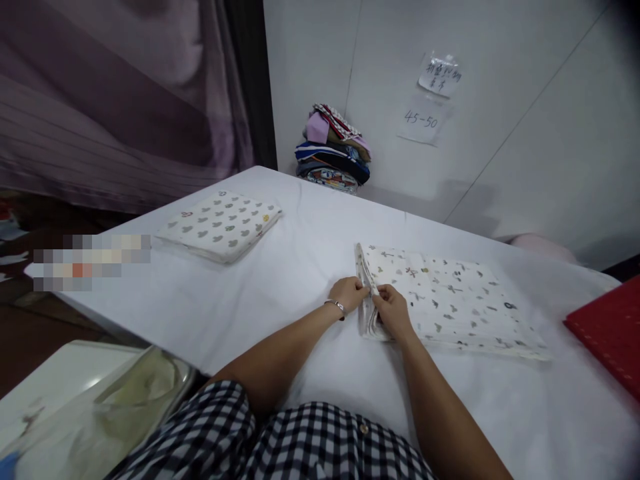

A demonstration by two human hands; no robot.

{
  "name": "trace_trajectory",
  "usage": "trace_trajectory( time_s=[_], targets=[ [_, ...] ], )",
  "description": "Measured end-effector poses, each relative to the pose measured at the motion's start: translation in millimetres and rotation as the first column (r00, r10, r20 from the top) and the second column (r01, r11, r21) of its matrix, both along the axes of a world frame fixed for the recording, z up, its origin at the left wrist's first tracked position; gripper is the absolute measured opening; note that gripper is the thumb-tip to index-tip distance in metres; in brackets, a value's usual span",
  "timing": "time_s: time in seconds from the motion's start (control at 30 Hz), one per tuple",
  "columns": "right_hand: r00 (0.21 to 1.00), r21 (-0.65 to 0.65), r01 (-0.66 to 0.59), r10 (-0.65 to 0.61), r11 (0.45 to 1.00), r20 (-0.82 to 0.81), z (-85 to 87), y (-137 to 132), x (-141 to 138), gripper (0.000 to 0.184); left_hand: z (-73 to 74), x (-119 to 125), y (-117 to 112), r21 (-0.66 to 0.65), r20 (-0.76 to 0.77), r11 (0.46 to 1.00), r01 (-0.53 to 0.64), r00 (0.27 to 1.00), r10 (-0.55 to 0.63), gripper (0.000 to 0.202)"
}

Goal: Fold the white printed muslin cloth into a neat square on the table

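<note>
printed white cloth lies folded in layers

2 bare hands, 1 silver-coloured bracelet. 2 folded white printed cloths, 1 white-covered table. 2 handwritten white paper signs, 1 stack of folded multicoloured fabrics (pieces overlap, can't count). 1 flat red item, material unclear. 1 draped mauve curtain, 1 black-and-white checked garment.

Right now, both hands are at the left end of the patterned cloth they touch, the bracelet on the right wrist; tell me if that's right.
Not quite: the head view shows the bracelet on the wrist of the left hand, not of the right hand. Both are at the left end of the patterned cloth.
</note>
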State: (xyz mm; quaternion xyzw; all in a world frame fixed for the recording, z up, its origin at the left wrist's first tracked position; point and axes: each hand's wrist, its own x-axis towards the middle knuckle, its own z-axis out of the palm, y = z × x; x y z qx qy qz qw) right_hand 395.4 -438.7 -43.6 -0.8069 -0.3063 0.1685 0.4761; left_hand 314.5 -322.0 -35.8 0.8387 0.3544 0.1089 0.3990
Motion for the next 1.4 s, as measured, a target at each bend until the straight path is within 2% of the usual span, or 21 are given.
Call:
trace_trajectory(
  time_s=[0.1,0.23,0.37,0.57,0.67,0.9,1.0,1.13,1.27,1.4],
  targets=[
    [1.0,0.007,-0.001,0.0,1.0,0.02,0.6,1,-1,0.022,0.1,2,-2,0.018,-0.033,1.0,0.012,0.999,-0.011,0.018],
    [0.996,-0.013,0.009,-0.008,1.0,0.083,2.0,1,-1,0.023,-1.4,4,0,-0.011,-0.004,1.0,0.006,1.0,-0.006,0.013],
    [0.978,-0.091,0.047,-0.028,0.995,0.205,6.9,1,-3,0.023,-2.4,3,2,-0.157,0.079,0.987,-0.015,0.997,0.028,0.012],
    [0.925,-0.256,-0.003,0.1,0.967,0.366,13.2,4,-12,0.02,-6.3,5,-4,-0.37,0.161,0.929,0.004,0.985,0.06,0.01],
    [0.928,-0.28,-0.014,0.117,0.96,0.353,15.5,4,-13,0.018,-6.6,7,-8,-0.394,0.177,0.919,-0.001,0.981,0.076,0.009],
    [0.96,-0.249,-0.022,0.089,0.968,0.264,16.6,3,-8,0.02,-2.7,5,-10,-0.455,0.232,0.89,0.029,0.969,0.087,0.012],
    [0.966,-0.204,-0.03,0.081,0.979,0.247,12.3,3,-3,0.02,-3.6,3,-7,-0.383,0.248,0.922,0.05,0.967,0.05,0.014],
    [0.997,-0.066,-0.046,0.05,0.997,0.058,4.8,0,5,0.019,-4.3,1,-1,-0.182,0.199,0.983,-0.021,0.978,0.057,0.013],
    [0.998,0.024,-0.022,0.023,0.999,-0.066,1.0,-1,8,0.021,-2.1,2,0,-0.052,0.073,0.998,-0.032,0.997,0.036,0.013],
    [0.998,0.05,0.021,-0.019,0.999,-0.052,1.6,0,6,0.028,0.5,5,-3,0.007,-0.034,1.0,-0.004,0.999,0.004,0.02]
  ],
)
